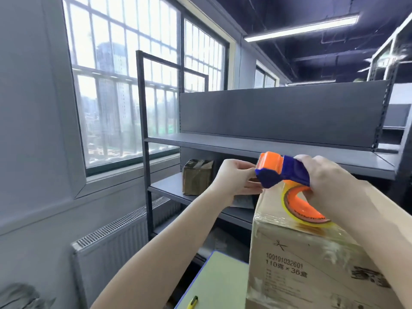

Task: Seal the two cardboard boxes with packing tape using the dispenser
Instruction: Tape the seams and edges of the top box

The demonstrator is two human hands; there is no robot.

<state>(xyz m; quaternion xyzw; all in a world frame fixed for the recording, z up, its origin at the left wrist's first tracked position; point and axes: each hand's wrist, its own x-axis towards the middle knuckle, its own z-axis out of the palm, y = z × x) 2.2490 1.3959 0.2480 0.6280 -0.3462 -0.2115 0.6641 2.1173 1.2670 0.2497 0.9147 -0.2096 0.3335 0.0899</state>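
Note:
A large cardboard box [312, 259] with printed numbers stands on the table at the lower right. My right hand [323, 181] grips the handle of an orange and blue tape dispenser [281, 170], held above the box's far top edge. Its roll of clear tape [298, 208] hangs just over the box top. My left hand [234, 177] pinches at the dispenser's front end, where the tape comes out. A second, smaller cardboard box [197, 177] sits on the grey shelf behind, partly wrapped in tape.
A pale green table [218, 282] carries the large box and a yellow utility knife [192, 303] at its near edge. Grey metal shelving [267, 146] stands ahead. A radiator [116, 241] and barred window [133, 85] are on the left wall.

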